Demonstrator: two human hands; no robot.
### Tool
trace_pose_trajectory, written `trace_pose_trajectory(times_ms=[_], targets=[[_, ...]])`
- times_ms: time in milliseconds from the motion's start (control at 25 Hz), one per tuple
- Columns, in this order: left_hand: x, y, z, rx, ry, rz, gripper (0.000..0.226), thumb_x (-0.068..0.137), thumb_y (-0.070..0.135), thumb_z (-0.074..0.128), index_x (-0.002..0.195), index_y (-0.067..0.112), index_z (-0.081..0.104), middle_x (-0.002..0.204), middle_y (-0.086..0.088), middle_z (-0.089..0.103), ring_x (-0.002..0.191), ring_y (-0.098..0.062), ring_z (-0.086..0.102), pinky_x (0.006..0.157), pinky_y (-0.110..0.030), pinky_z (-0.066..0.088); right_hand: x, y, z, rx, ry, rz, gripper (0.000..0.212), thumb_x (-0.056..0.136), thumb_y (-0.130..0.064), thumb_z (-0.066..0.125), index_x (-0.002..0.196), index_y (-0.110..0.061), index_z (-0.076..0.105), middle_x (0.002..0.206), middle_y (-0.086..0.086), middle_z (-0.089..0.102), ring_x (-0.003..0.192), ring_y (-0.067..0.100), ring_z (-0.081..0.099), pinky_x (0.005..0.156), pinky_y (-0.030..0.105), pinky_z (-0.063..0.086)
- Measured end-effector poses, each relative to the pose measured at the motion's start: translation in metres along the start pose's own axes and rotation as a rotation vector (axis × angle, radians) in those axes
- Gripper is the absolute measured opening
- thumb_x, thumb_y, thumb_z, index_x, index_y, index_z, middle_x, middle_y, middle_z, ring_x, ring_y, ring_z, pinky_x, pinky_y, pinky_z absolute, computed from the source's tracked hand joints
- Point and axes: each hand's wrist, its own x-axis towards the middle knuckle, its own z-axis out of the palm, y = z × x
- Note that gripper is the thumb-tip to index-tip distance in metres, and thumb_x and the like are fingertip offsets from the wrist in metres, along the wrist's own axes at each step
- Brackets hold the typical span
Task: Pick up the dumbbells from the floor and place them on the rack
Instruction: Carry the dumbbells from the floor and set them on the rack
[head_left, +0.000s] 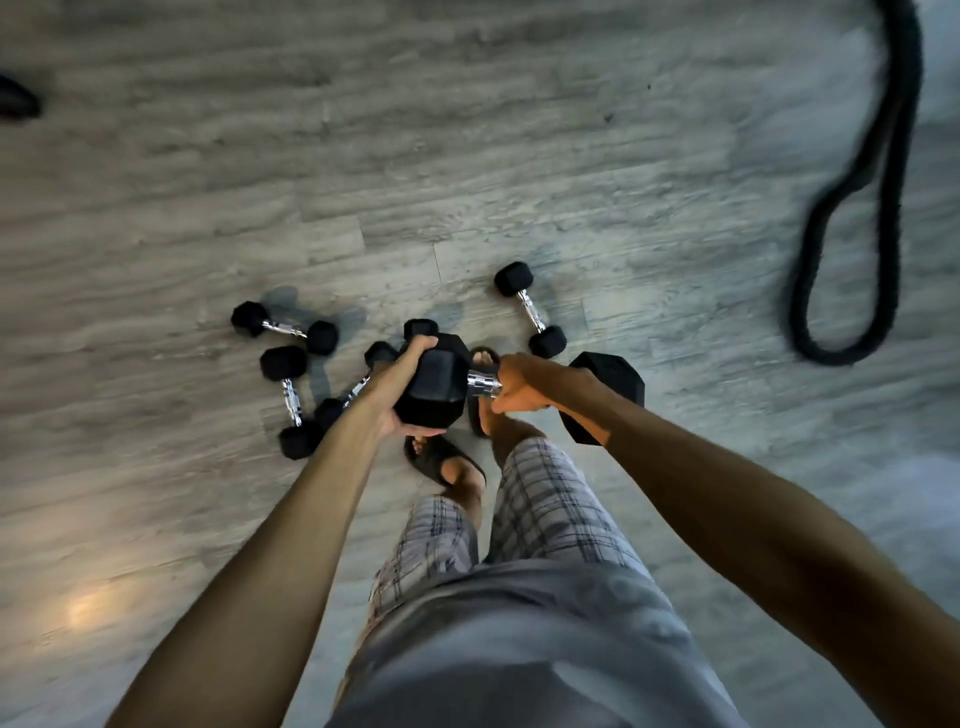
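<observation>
— Above the wood-look floor (467, 156), what's being carried?

— One large dumbbell (434, 387), black hex heads and a chrome handle, held level over the person's sandalled feet. It's off the ground.

— How are the hands on it?

— The left hand (400, 387) cups the near hex head, fingers wrapped over its top and thumb under it. The right hand (519, 387) is clenched round the chrome handle, with the far head sticking out past the wrist.

— And the rest of the weights?

— Four small ones lie on the floor around the large dumbbell. Beyond it to the left sits a small dumbbell (284, 328); nearer, another small one (291, 402) lies almost end-on. A third small dumbbell (358, 387) is partly hidden behind the left wrist. Beyond the large dumbbell to the right lies a fourth small dumbbell (531, 310).

— Anything else?

— A thick black rope (878, 208) loops on the floor, well apart to the right of the large dumbbell.
</observation>
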Motion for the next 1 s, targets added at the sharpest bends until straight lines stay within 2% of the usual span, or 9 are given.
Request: trace_pose_trajectory(times_ms=[120,200,320,440,520,680,760,840,1000], targets=[[-0.010,0.050,0.009,0.031,0.012,0.036,0.043,0.076,0.049,0.074,0.102,0.018,0.061,0.095,-0.012,0.067,0.085,-0.028,0.065,0.073,-0.050,0.059,0.008,-0.008,-0.048,-0.004,0.014,-0.018,0.020,0.082,-0.030,0.063,0.091,-0.013,0.061,0.065,0.003,0.062,0.053,0.018,0.056,0.049,0.026,0.044],[-0.013,0.087,0.017,0.079,0.033,0.038,0.050,0.069,0.054,0.077,0.101,0.018,0.062,0.101,-0.014,0.068,0.089,-0.030,0.066,0.083,-0.057,0.056,0.020,-0.011,-0.079,0.020,0.026,-0.047,0.020,0.079,-0.028,0.061,0.091,-0.012,0.061,0.070,0.005,0.064,0.055,0.019,0.058,0.051,0.027,0.046],[-0.011,0.148,0.027,0.123,0.102,0.020,0.082,0.049,0.059,0.083,0.115,0.016,0.062,0.116,-0.018,0.067,0.099,-0.036,0.067,0.078,-0.064,0.055,0.038,-0.015,-0.134,0.019,0.037,-0.108,0.014,0.079,-0.024,0.060,0.080,-0.010,0.058,0.066,0.004,0.059,0.055,0.018,0.056,0.048,0.025,0.042],[-0.024,0.210,0.045,0.124,0.106,0.059,0.067,0.062,0.057,0.078,0.110,0.015,0.061,0.108,-0.016,0.067,0.095,-0.033,0.066,0.075,-0.057,0.058,0.050,-0.020,-0.194,0.015,0.045,-0.130,0.023,0.078,-0.026,0.063,0.091,-0.008,0.062,0.078,0.008,0.065,0.063,0.021,0.063,0.050,0.028,0.046],[-0.030,0.251,0.058,0.119,0.100,0.083,0.052,0.073,0.054,0.073,0.104,0.014,0.061,0.100,-0.015,0.066,0.090,-0.031,0.066,0.079,-0.054,0.058,0.055,-0.023,-0.240,0.009,0.051,-0.127,0.022,0.079,-0.025,0.063,0.092,-0.008,0.060,0.075,0.007,0.062,0.060,0.020,0.058,0.050,0.028,0.043],[-0.029,0.338,0.081,0.146,0.097,0.133,0.057,0.069,0.053,0.076,0.107,0.012,0.063,0.105,-0.018,0.067,0.094,-0.035,0.067,0.080,-0.062,0.056,0.068,-0.025,-0.325,0.031,0.088,-0.111,0.018,0.082,-0.025,0.065,0.086,-0.010,0.056,0.076,0.006,0.062,0.062,0.020,0.059,0.052,0.027,0.043],[-0.024,0.383,0.091,0.169,0.093,0.153,0.051,0.074,0.052,0.073,0.105,0.012,0.062,0.100,-0.017,0.066,0.089,-0.033,0.066,0.082,-0.060,0.056,0.078,-0.026,-0.366,0.056,0.117,-0.100,0.021,0.082,-0.024,0.064,0.091,-0.006,0.060,0.075,0.007,0.061,0.060,0.021,0.058,0.053,0.028,0.043],[-0.012,0.425,0.099,0.168,0.064,0.144,0.047,0.077,0.051,0.071,0.103,0.013,0.061,0.099,-0.016,0.065,0.088,-0.033,0.065,0.085,-0.059,0.055,0.092,-0.028,-0.402,0.065,0.132,-0.078,0.014,0.082,-0.019,0.062,0.086,-0.006,0.059,0.068,0.008,0.059,0.052,0.020,0.055,0.047,0.026,0.042],[0.020,0.516,0.107,0.196,0.014,0.093,0.060,0.072,0.055,0.072,0.113,0.011,0.065,0.109,-0.018,0.069,0.091,-0.034,0.067,0.080,-0.051,0.058,0.128,-0.036,-0.484,0.058,0.148,-0.030,0.014,0.079,-0.015,0.058,0.069,-0.008,0.053,0.060,0.012,0.059,0.046,0.023,0.056,0.043,0.023,0.042]])
